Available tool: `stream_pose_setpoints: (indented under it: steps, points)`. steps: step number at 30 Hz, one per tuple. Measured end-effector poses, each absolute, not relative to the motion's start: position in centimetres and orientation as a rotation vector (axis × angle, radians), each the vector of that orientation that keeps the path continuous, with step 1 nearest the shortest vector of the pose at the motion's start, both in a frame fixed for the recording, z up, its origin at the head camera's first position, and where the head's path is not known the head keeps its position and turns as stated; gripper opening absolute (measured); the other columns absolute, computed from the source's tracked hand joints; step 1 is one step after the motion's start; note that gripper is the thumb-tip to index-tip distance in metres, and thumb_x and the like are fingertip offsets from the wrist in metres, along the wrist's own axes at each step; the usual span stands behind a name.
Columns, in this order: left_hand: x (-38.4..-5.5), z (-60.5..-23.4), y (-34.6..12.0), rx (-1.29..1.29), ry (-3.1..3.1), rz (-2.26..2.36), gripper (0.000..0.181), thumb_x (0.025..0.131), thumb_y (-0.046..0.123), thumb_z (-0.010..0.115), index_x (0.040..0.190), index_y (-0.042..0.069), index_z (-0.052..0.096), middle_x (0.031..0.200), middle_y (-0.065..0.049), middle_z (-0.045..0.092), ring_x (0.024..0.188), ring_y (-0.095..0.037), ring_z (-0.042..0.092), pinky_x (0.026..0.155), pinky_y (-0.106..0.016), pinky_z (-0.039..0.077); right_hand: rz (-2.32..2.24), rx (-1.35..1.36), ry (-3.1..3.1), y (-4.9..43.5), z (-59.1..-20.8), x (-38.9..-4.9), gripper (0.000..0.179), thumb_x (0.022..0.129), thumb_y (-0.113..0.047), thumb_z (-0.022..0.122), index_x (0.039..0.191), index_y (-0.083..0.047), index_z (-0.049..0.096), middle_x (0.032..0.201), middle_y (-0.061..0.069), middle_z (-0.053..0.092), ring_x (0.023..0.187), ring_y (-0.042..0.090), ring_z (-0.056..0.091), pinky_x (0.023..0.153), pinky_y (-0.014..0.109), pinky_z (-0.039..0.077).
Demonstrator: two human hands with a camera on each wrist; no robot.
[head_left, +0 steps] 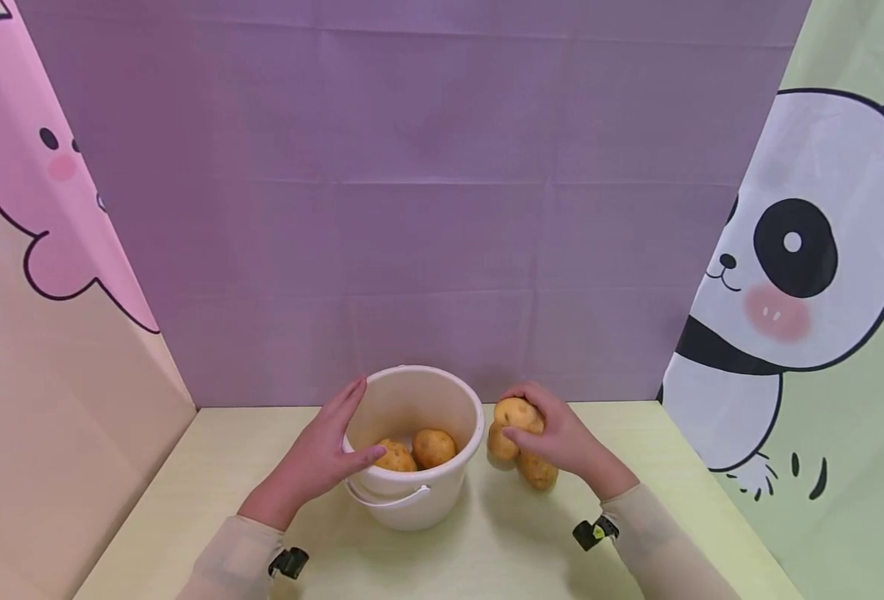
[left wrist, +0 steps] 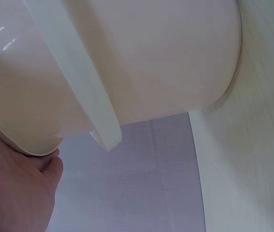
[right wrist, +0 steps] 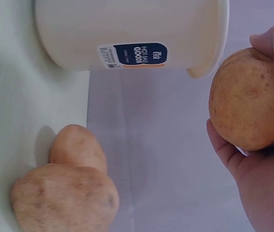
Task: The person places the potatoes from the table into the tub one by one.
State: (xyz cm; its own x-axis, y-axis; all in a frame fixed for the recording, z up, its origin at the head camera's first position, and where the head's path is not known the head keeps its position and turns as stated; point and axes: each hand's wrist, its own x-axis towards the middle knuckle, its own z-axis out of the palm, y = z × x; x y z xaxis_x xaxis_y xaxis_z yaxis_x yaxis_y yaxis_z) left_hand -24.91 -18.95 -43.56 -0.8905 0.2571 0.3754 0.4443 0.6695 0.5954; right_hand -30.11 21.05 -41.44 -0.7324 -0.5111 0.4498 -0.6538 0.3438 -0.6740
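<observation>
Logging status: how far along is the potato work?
Looks done: two potatoes visible inside the bucket. In hand: another potato, held by the right hand beside the bucket. Probably remaining: the two loose potatoes on the table.

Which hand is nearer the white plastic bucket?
Left. The left hand touches the bucket on its left; the right hand is apart, to its right, holding a round brown potato.

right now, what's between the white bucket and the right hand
In the head view, the held potato and a lower potato on the table show between the white bucket and right hand.
</observation>
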Motion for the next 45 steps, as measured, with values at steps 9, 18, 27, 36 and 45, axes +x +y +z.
stream_pose_setpoints:
  steps: [9,18,27,36,45]
  points:
    - [-24.8,-43.7,-18.9,-0.575,-2.624,-1.024,0.111,0.094,0.058,0.082,0.175,0.004,0.028,0.18,-0.02,0.026,0.161,-0.052,0.032,0.119,-0.076,0.038,1.268,1.082,-2.411,20.2,-40.1,-30.5,0.035,0.098,-0.017,0.086,0.13,-0.019,0.07,0.121,-0.004,0.068,0.106,0.019,0.066,0.091,0.032,0.059]
    - [-25.2,-44.0,-19.0,-0.599,-2.603,-1.006,0.11,0.094,0.056,0.082,0.174,0.002,0.029,0.18,-0.019,0.027,0.161,-0.051,0.032,0.122,-0.074,0.036,1.26,1.154,-2.404,18.3,-38.7,-30.9,0.037,0.098,-0.02,0.087,0.132,-0.021,0.071,0.123,-0.005,0.068,0.107,0.02,0.066,0.09,0.034,0.061]
    - [-25.2,-44.1,-19.0,-0.588,-2.607,-1.023,0.111,0.094,0.058,0.082,0.174,0.003,0.029,0.181,-0.018,0.026,0.161,-0.051,0.032,0.121,-0.075,0.037,1.225,1.264,-2.376,16.2,-37.8,-31.6,0.039,0.097,-0.017,0.088,0.131,-0.02,0.071,0.121,-0.005,0.068,0.105,0.02,0.065,0.088,0.034,0.061]
    - [-25.3,-44.5,-19.0,-0.572,-2.613,-1.063,0.111,0.094,0.059,0.082,0.175,0.005,0.028,0.182,-0.016,0.025,0.162,-0.049,0.03,0.122,-0.074,0.036,1.176,1.361,-2.389,14.3,-37.8,-32.1,0.043,0.097,-0.018,0.088,0.135,-0.014,0.07,0.126,-0.003,0.067,0.108,0.02,0.065,0.09,0.035,0.061]
    - [-25.3,-45.0,-19.0,-0.547,-2.629,-1.078,0.111,0.094,0.061,0.081,0.176,0.007,0.028,0.182,-0.017,0.025,0.162,-0.05,0.03,0.12,-0.074,0.038,1.249,1.46,-2.395,12.4,-37.8,-31.9,0.04,0.098,-0.016,0.086,0.135,-0.013,0.07,0.128,-0.001,0.068,0.108,0.02,0.065,0.093,0.034,0.06]
